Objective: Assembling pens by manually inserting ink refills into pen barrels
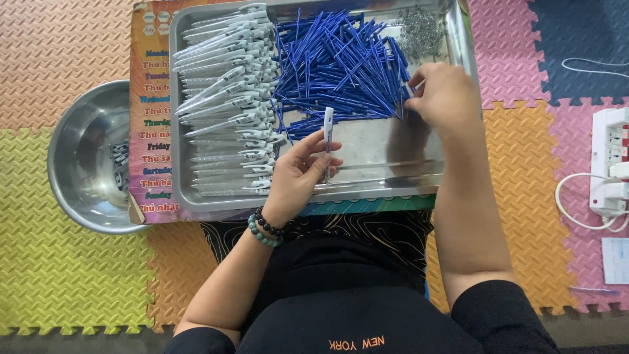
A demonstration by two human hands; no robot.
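Head cam: left hand (pixel 296 176) pinches white pen barrel (pixel 327 141) upright; right hand (pixel 445 94) fingers closed on blue refills (pixel 337 65) just beside, w/ tray (pixel 386 154) under both.

Bare tray floor (pixel 380 147) lies open between white pen barrels (pixel 229 98) left and blue refills (pixel 337 62) above.

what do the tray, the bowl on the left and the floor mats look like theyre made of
Tray: looks like stainless steel, brushed and shiny, with reflections along its rim.
Bowl: likely polished steel, mirror-like inside.
Floor mats: probably soft foam, matte, with embossed texture and interlocking puzzle edges.
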